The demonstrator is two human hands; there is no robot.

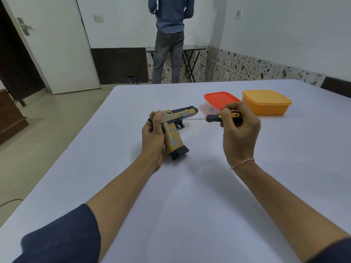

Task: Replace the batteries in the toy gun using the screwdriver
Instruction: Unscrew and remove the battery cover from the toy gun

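1. On the smooth white counter point(190, 196), mid-way out, sits the toy gun point(173, 138): blocky plastic, tan with scuffed blue print, black slide top and black grip base.
2. Left hand point(152, 133) wraps round the gun's rear, thumb laid over the back of the slide, barrel pointing away to the right.
3. Right hand point(239, 128) curls round the screwdriver point(213, 118), with its chunky black-and-yellow handle and thin steel shaft aimed left at the trigger area; I cannot tell if the tip touches.
4. Pink thread point(242, 163) circles the right wrist.
5. Beyond the right hand are two rounded-square plastic boxes, just beside each other: a clear box with a red lid point(220, 98) and an orange box point(266, 102).
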